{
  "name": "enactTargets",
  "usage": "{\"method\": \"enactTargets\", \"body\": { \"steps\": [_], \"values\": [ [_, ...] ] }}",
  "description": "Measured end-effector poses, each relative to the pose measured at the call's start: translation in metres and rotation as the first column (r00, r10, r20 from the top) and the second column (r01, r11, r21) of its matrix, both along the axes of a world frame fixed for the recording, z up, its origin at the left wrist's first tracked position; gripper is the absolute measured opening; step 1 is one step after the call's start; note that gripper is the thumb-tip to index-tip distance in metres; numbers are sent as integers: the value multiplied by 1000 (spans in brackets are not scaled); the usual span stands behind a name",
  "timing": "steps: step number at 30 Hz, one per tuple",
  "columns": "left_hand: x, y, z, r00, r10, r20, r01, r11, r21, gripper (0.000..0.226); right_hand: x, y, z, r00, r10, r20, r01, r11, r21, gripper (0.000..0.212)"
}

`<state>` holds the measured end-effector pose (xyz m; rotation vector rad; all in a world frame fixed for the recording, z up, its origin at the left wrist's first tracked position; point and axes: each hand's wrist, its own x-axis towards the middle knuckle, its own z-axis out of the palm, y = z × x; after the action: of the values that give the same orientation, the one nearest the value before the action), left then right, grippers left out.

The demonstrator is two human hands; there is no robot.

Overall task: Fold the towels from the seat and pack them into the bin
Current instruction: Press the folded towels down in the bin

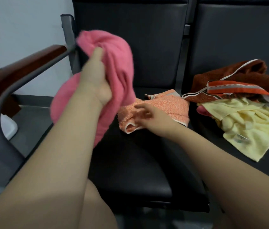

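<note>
Towels lie on two black padded seats (130,162): a crumpled orange terry towel (160,106) far on the left seat, yellow (246,129) and rust-brown towels (232,80) heaped right. Left hand (95,80) grips a bunched pink towel (119,63) aloft; right hand (148,114), blurred, fingers spread, rests on the orange towel.

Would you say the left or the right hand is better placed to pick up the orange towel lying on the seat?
Probably the right hand: it hovers open above the orange towel, while the left hand is raised, gripping the pink towel.

Dim, even indoor light; motion blur, wide-angle edge distortion
</note>
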<state>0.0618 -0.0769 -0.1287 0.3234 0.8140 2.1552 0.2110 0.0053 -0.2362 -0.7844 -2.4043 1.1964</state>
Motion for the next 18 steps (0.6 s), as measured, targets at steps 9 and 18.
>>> {"method": "enactTargets", "body": {
  "steps": [9,18],
  "values": [
    [51,1,-4,867,-368,-335,247,902,-353,33,6,0,38,856,-391,-339,10,668,-744,28],
    [29,19,-50,885,-360,-295,38,687,-726,17,1,48,49,819,-549,169,507,551,-663,11]
  ]
}}
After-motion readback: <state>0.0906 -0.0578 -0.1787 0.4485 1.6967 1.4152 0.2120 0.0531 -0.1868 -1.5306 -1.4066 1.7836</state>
